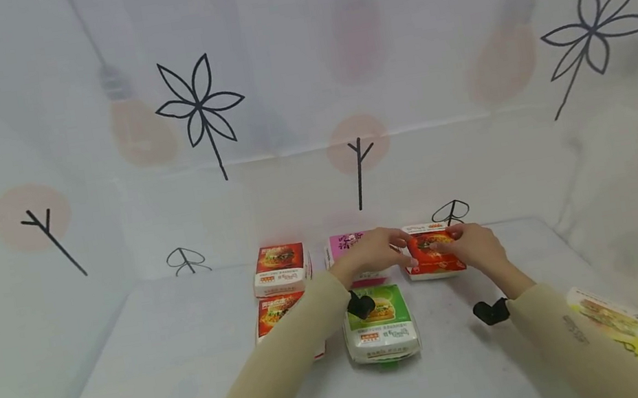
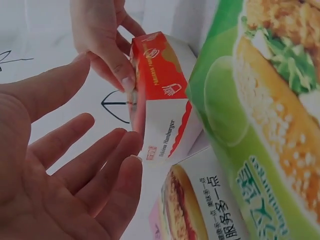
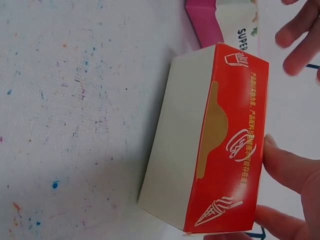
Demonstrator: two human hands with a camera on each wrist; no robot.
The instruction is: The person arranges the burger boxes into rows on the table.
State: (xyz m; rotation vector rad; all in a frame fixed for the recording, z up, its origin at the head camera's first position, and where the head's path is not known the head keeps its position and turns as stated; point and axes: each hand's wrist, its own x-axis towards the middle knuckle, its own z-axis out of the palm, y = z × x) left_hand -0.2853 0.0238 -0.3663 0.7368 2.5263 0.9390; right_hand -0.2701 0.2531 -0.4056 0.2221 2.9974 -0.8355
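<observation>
A red and white hamburger box (image 1: 431, 261) sits at the back right of the table, between both hands. My left hand (image 1: 372, 251) is beside its left side, fingers spread and slightly bent; the left wrist view shows a gap between that palm and the box. With thumb and fingers, my right hand (image 1: 480, 248) holds the box at its right rear part, the thumb on the top edge. In the right wrist view the red front flap (image 3: 227, 150) faces the camera. A pink and white box (image 1: 346, 243) lies partly behind my left hand.
Two red hamburger boxes (image 1: 281, 269) stand in a column on the left, the nearer one partly behind my left sleeve. A green hamburger box (image 1: 383, 335) is in front of the pink one. A yellow and white box (image 1: 617, 322) lies at the right edge. Patterned cloth surrounds the table.
</observation>
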